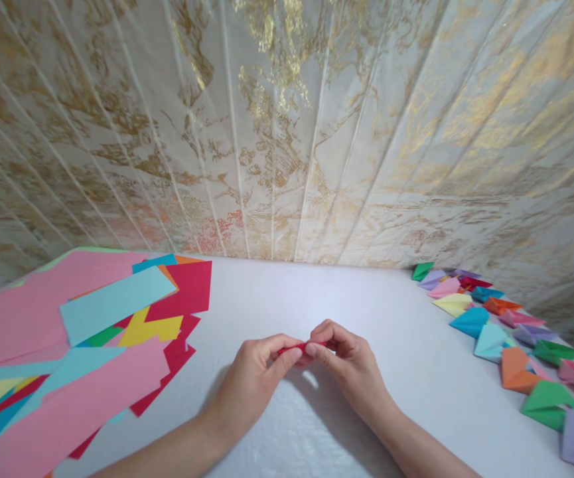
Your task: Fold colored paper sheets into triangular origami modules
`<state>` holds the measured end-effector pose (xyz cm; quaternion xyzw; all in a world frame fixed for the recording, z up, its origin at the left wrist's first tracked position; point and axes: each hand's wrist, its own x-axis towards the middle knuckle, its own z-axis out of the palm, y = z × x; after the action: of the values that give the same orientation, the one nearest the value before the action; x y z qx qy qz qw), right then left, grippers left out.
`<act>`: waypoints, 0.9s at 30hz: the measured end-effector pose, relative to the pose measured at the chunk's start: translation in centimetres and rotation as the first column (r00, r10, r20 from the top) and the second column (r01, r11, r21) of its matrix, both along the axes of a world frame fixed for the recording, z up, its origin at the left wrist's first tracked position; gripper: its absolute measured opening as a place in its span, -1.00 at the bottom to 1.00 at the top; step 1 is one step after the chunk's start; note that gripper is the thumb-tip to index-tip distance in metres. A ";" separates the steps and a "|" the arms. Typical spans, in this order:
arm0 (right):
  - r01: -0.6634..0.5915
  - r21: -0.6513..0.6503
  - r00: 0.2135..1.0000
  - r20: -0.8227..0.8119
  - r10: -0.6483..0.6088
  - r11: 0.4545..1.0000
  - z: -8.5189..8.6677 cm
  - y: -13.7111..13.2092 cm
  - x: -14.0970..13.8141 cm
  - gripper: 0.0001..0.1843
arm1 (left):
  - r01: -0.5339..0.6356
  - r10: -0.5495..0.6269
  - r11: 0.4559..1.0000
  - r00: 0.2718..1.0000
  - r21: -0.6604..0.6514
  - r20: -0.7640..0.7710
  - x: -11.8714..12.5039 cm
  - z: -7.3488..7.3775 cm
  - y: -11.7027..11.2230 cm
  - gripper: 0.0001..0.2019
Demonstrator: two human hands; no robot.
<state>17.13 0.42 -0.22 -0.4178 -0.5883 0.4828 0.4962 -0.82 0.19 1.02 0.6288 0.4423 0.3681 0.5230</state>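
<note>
Between both hands is a small folded piece of red paper, mostly covered by fingers, held just above the white table. My left hand pinches its left part between thumb and fingers. On the other side, my right hand is closed on the right end, thumb and forefinger pressed together. The two hands' fingertips meet near the middle of the paper. How the red paper is folded cannot be made out.
Loose coloured paper sheets and strips lie overlapping on the left of the white table. Rows of folded paper pieces in many colours line the right side. A gold-patterned curtain hangs along the back edge.
</note>
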 end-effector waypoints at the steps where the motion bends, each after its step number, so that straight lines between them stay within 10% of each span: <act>1: 0.010 -0.003 1.000 0.003 -0.010 1.000 0.1 0.0 0.1 -0.75 | 0.016 -0.016 1.000 1.000 0.008 -0.001 -0.1 0.1 0.0 -0.74; 27: 0.046 0.052 0.957 0.284 -0.059 0.998 -0.2 -0.1 0.2 -0.82 | -0.054 0.117 0.974 0.953 0.220 -0.281 -0.5 0.0 0.0 -0.83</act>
<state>17.30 0.30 -0.41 -0.4871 -0.6532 0.3910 0.4281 -1.34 0.21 1.04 0.7081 0.5002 0.3382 0.3660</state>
